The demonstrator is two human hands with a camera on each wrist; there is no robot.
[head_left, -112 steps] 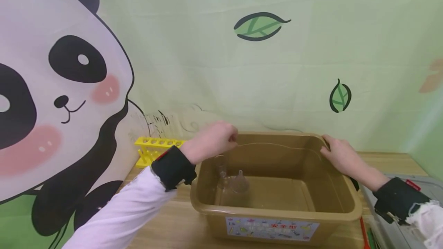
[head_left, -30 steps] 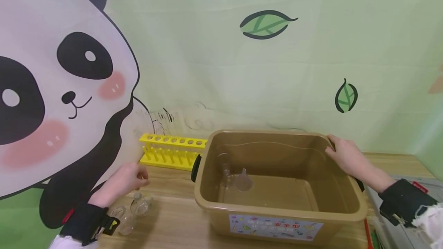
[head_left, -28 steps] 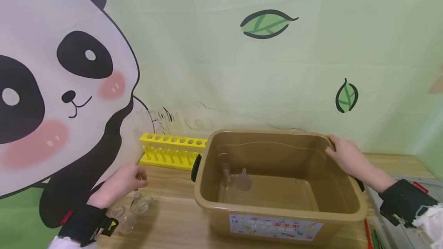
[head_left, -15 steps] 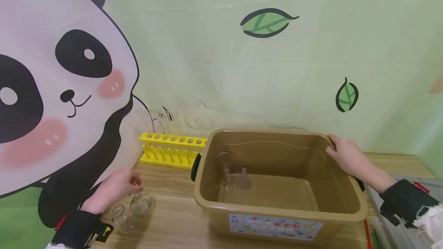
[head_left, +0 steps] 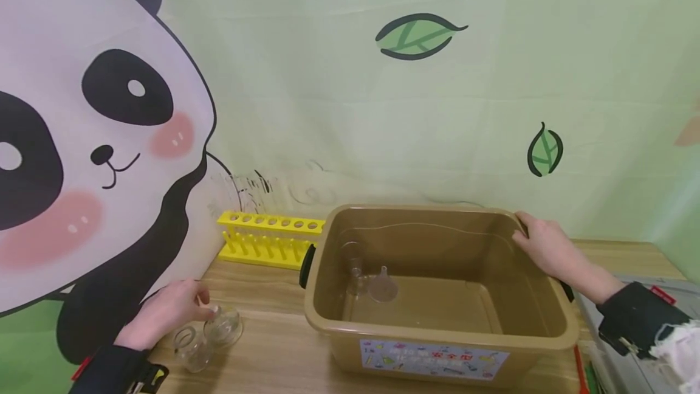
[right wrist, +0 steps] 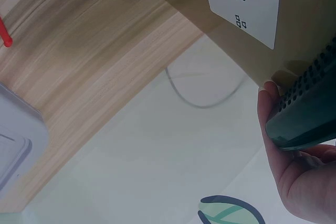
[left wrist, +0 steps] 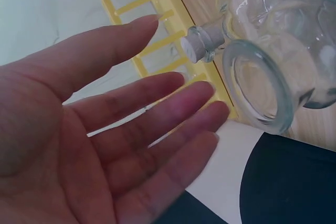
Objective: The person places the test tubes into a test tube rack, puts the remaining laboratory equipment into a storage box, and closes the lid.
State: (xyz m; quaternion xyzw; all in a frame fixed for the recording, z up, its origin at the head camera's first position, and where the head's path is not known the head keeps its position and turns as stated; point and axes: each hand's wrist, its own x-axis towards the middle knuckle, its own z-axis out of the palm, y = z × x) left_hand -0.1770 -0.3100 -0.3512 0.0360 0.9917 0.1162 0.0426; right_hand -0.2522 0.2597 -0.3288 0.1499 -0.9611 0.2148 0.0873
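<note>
My left hand [head_left: 169, 312] is beside a stoppered glass bottle [head_left: 225, 330] on the table. In the left wrist view its fingers are spread and loosely bent, holding nothing, with the pale stopper [left wrist: 193, 49] just beyond the fingertips. A wide-mouthed glass jar [head_left: 193, 352] stands beside that bottle. My right hand [head_left: 549, 250] grips the back right rim of a brown plastic tub [head_left: 437, 341]; the right wrist view shows it at the tub's dark handle [right wrist: 304, 116]. Inside the tub are a clear funnel [head_left: 384, 287] and another clear vessel [head_left: 355, 263], hard to make out.
A yellow test tube rack [head_left: 268, 248] stands behind the glassware, left of the tub. At the right lies a grey lid-like panel [head_left: 656, 309], with a red stick-like thing [head_left: 581, 369] beside the tub. A panda-printed cloth [head_left: 328, 78] hangs behind the table.
My left hand has come from over the tub to the table at the left, then lowered slightly beside the stoppered bottle, which now stands nearer upright. My right hand has stayed on the rim.
</note>
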